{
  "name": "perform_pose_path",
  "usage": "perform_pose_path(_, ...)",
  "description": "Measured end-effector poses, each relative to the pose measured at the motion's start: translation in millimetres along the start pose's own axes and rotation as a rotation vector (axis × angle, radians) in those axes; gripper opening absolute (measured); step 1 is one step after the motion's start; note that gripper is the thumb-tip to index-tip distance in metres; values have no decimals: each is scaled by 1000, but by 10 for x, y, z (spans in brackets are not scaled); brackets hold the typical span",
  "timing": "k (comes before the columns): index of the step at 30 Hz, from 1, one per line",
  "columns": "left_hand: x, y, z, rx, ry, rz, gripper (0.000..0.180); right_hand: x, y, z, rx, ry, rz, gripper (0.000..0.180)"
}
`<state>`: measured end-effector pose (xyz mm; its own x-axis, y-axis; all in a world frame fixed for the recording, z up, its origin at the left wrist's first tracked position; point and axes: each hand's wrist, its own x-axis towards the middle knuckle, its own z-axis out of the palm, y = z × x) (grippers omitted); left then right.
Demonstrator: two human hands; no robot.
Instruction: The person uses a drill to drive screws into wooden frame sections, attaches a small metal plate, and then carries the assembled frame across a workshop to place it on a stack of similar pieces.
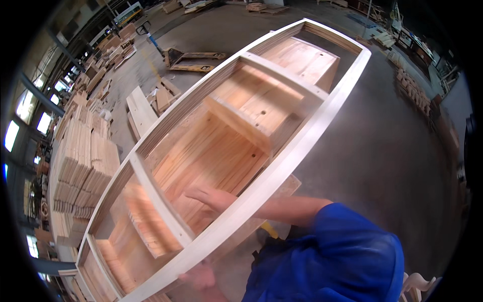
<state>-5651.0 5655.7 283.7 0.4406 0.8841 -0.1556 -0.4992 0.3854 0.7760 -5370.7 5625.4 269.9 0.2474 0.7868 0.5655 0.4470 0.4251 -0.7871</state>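
Observation:
A long pale wooden frame (302, 136) with cross rails lies tilted over a stack of reddish pine boards (221, 151). My right hand (209, 196) reaches in over the frame's near rail from the blue-sleeved arm, fingers stretched flat just inside the rail and above the boards. My left hand (198, 277) is blurred at the lower edge. It sits under the outer side of the same rail and seems to grip it. A yellow object (269, 230) shows under my right forearm.
Stacks of short boards (85, 166) line the left side. Loose planks (143, 108) and a pallet truck (193, 59) lie on the concrete floor (382, 146) beyond. More stacked wood (415, 90) stands at the far right.

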Motion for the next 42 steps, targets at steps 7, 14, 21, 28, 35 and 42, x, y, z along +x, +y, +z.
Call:
perform_pose_path(7,-13,-155,397,-66,62,196,71,-1756,-440,-2489,542,428,702,47)
perform_pose_path(14,122,-19,807,-12,260,309,67,-1383,-792,-3817,477,705,893,61)
perform_pose_path(21,384,262,450,77,218,253,63,-955,-778,-3847,507,576,875,60)
perform_pose_path(28,522,171,649,83,353,269,57,-754,-740,-3922,439,489,918,64)
perform_pose_path(35,528,76,873,128,423,311,63,-697,-699,-4016,297,342,981,74)
perform_pose_path(42,557,-497,1456,-223,564,446,70,-994,-563,-4301,352,106,921,70)
